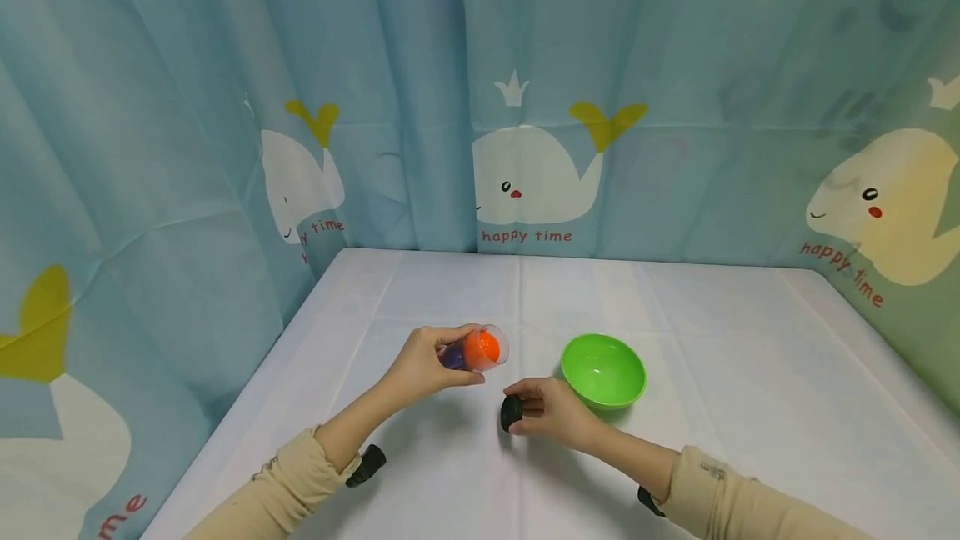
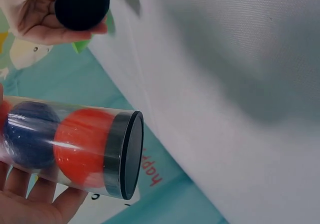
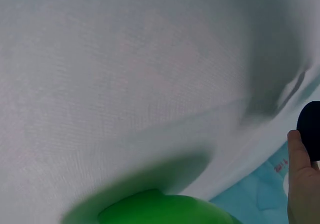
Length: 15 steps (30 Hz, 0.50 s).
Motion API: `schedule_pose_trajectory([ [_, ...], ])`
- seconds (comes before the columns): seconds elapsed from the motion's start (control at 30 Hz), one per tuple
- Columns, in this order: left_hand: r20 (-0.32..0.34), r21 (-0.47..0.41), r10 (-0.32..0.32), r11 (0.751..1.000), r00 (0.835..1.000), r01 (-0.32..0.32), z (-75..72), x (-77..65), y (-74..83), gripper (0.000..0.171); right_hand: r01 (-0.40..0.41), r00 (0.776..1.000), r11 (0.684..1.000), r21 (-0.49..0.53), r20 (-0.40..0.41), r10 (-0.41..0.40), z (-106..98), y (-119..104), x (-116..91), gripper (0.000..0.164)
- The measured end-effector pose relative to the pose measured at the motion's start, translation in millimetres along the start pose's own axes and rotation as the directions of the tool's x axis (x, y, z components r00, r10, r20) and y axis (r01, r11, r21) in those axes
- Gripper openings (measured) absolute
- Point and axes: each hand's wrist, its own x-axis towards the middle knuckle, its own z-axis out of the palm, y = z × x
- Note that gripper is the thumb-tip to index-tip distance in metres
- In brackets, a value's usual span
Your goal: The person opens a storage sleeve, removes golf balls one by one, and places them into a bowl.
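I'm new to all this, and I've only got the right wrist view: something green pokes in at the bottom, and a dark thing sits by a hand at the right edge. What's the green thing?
Observer: The head view shows it's a round green bowl, standing with its open side up.
Operator: Neat! And what's happening beyond the edge of my picture?
Observer: The left hand holds a clear tube with coloured balls inside.
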Motion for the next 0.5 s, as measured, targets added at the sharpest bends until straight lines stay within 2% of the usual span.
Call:
schedule_pose_trajectory([
  [0.17, 0.003, -0.005, -0.003, 1.0, 1.0, 0.003, -0.1, -0.3, 0.2, 0.06, -0.025, 1.0, 0.999, 0.029, 0.018, 0.024, 3.5, 4.0, 1.3, 0.043],
  [0.5, 0.017, -0.01, -0.029, 1.0, 0.999, 0.029, 0.4, 0.1, 0.3, 0.062, -0.034, 0.999, 0.999, -0.014, 0.035, 0.035, 5.4, 6.9, 0.3, 0.041],
])
